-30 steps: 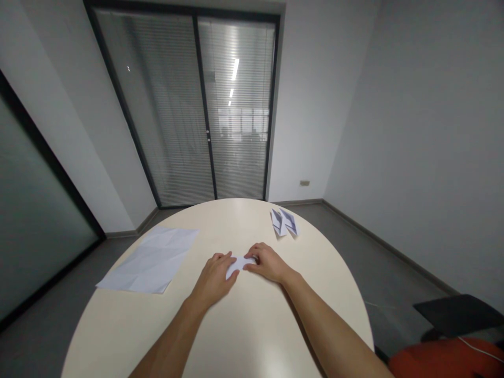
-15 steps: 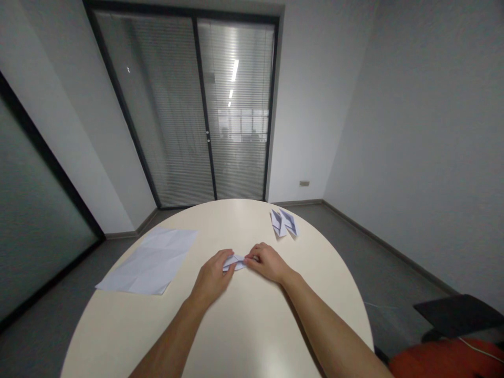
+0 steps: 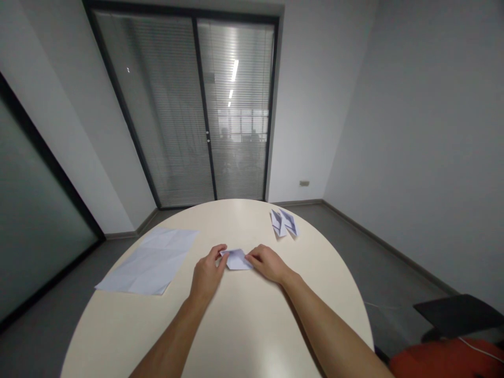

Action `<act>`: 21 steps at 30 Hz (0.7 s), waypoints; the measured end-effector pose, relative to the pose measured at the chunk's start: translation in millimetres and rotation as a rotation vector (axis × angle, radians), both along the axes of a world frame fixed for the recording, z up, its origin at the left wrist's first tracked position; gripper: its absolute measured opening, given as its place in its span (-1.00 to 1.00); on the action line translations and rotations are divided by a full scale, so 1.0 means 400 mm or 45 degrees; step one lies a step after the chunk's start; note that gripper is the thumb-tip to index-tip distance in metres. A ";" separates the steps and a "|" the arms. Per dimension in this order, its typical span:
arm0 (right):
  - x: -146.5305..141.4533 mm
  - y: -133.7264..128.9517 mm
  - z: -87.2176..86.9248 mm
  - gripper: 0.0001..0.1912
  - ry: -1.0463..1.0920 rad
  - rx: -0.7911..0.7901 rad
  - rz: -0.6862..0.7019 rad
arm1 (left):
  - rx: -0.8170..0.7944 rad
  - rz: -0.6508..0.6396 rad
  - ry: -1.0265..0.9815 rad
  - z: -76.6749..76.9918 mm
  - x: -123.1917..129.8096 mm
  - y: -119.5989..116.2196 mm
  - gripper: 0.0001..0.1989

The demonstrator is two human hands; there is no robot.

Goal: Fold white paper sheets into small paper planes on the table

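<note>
A small folded piece of white paper (image 3: pixel 238 260) lies near the middle of the round table, between my two hands. My left hand (image 3: pixel 208 270) pinches its left corner between thumb and fingers. At the opposite end, the fingertips of my right hand (image 3: pixel 266 261) are closed on the right corner and cover it. The piece has slanted ends and a flat, smooth face turned up. Farther back on the right, two similar folded paper pieces (image 3: pixel 277 223) lie side by side.
Large creased white paper sheets (image 3: pixel 151 262) lie at the left of the cream round table (image 3: pixel 252 325), reaching its edge. A chair with a red seat (image 3: pixel 444 359) and a dark panel (image 3: pixel 459 314) stands at the lower right. Beyond the table is a glass partition (image 3: pixel 236 121) with blinds.
The folded paper has been turned so that a flat face shows in place of its creased, open side. My left hand has shifted slightly left, uncovering more of it. My right hand stays nearly in place.
</note>
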State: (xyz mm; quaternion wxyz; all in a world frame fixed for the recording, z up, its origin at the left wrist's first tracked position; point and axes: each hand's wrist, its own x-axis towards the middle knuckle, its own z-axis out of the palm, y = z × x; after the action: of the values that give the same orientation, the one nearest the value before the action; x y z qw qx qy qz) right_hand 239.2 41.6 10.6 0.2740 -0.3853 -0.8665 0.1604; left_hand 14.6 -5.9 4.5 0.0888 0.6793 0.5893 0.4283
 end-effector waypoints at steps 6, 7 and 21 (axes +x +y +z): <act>-0.007 -0.009 0.006 -0.61 0.048 0.013 0.047 | 0.070 -0.061 0.128 -0.008 0.000 0.001 -0.70; -0.008 -0.010 0.008 -0.63 0.058 0.015 0.043 | 0.079 -0.085 0.138 -0.009 -0.001 0.002 -0.70; -0.005 0.002 -0.024 -0.72 0.215 -0.045 -0.071 | -0.029 -0.357 0.180 -0.010 0.001 -0.003 -0.68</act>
State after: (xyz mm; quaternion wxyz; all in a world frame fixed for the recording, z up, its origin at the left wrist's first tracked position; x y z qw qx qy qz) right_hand 237.1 42.4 1.1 0.3436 -0.3991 -0.8262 0.2000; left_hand 14.9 -7.1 0.5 0.1138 0.7823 0.4983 0.3561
